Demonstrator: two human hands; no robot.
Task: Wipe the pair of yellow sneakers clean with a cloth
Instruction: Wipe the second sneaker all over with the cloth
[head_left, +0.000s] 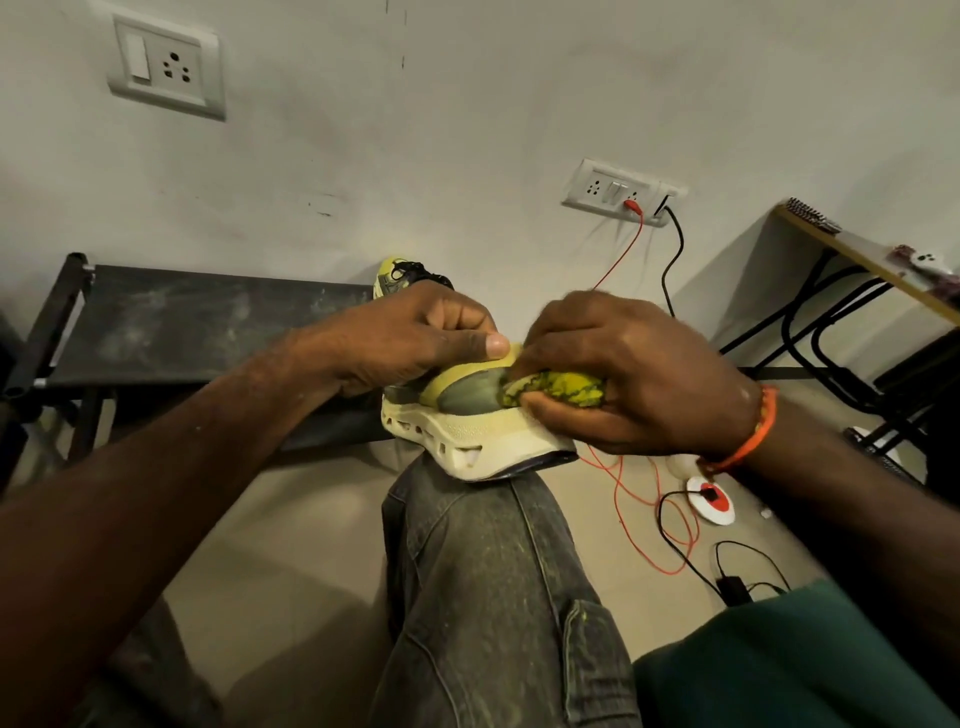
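1. On the person's knee, in grey jeans, a yellow sneaker rests on its sole.
2. Left hand grips the sneaker's top, fingers curled over it, thumb stretched along the upper.
3. Right hand clutches a yellow-green cloth, pressing it against the sneaker's grey side panel.
4. Behind, a second sneaker sits at the right end of a dark bench, by the wall.

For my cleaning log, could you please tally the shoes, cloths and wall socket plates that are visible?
Yellow sneakers: 2, one on the knee, one behind the left hand
Cloths: 1, gripped by the right hand
Wall socket plates: 2
Total: 5
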